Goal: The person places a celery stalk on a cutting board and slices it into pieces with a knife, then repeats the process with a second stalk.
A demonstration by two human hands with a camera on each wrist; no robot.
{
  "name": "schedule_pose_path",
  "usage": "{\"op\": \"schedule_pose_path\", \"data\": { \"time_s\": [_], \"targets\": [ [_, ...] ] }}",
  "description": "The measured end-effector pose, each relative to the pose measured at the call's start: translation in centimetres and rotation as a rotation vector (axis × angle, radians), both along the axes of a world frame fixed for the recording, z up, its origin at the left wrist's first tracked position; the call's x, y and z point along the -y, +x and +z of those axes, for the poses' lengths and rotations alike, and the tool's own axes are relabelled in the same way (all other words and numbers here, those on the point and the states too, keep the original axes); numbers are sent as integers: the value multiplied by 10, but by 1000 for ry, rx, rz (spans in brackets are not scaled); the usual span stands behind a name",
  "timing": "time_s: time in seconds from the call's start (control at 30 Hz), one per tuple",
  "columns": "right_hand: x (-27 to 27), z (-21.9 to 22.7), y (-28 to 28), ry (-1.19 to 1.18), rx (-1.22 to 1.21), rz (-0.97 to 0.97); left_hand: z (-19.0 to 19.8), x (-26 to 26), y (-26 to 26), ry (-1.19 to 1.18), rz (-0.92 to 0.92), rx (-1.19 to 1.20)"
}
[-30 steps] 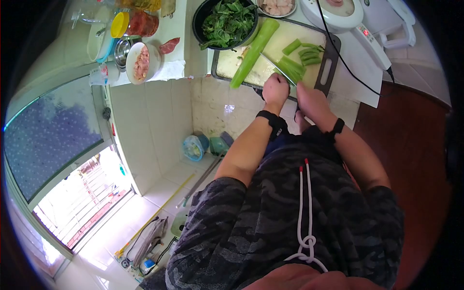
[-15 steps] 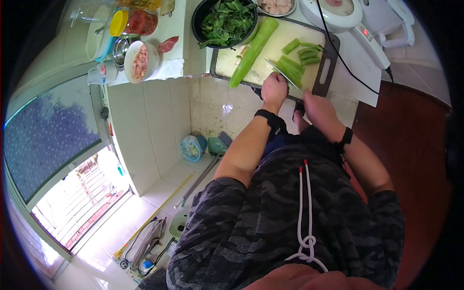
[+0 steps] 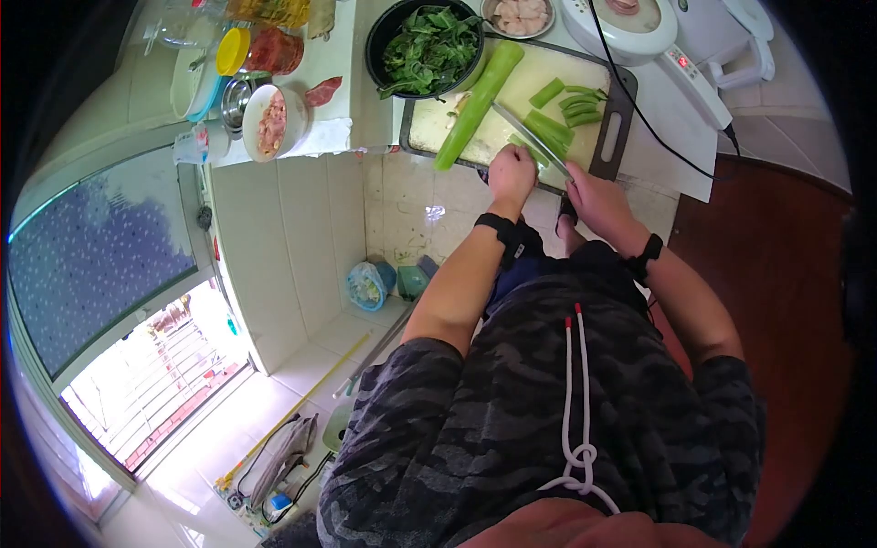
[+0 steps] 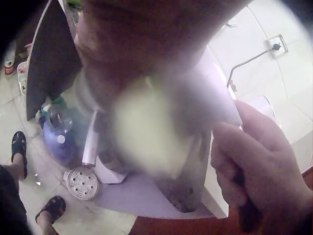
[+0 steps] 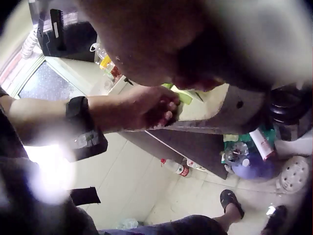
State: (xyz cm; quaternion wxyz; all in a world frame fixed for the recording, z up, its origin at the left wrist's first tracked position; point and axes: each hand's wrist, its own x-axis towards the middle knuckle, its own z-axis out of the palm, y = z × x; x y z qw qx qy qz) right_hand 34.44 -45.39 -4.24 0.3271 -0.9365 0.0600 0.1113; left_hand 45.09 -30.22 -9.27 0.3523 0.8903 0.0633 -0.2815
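In the head view my right hand [image 3: 600, 201] grips a kitchen knife [image 3: 528, 133] by its handle, its blade slanting across the cutting board [image 3: 425, 126]. My left hand [image 3: 512, 173] is at the board's near edge, fingers curled at a green stalk piece [image 3: 530, 149] left of the blade; the right wrist view shows green [image 5: 185, 96] right at these fingertips. Cut green pieces [image 3: 554, 128] lie just beyond the blade, with several green pods [image 3: 582, 108] and a short chunk [image 3: 546, 94] farther back. A long, thick green stalk [image 3: 480, 105] lies along the board's left side.
Behind the board stand a dark pot of leafy greens [image 3: 429, 50] and a bowl of pale meat pieces [image 3: 519, 15]. A white appliance [image 3: 630, 27] is back right, its black cable [image 3: 653, 128] hanging past the board. A bowl of chopped meat [image 3: 272, 123] sits at left.
Over the last half second the knife tip has shifted away from me and slightly left. My left hand has drawn a little left of the blade, exposing a green piece between them.
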Motion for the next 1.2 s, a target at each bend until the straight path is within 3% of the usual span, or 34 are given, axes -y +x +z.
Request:
{"op": "schedule_pose_path", "data": {
  "time_s": [0.1,0.5,0.57,0.67,0.77,0.87,1.03,1.2],
  "targets": [
    [-2,0,-6,12,52,28,-11,0,3,-22,52,-20],
    [-3,10,-20,-56,-14,97,-4,4,12,84,-32,17],
    [-12,-4,-14,-82,-27,59,8,3,16,27,-54,-130],
    [-17,-7,5,-30,-14,15,-4,0,16,32,-71,-67],
    [-10,-5,1,-18,-55,9,8,4,18,14,-73,-100],
    [-5,3,-13,18,-30,28,-13,-1,18,81,-142,0],
    [0,21,-18,73,-86,24,-14,-2,21,76,-162,-56],
    [-9,2,1,24,-113,18,-17,-4,21,55,-172,-53]
  ]
}}
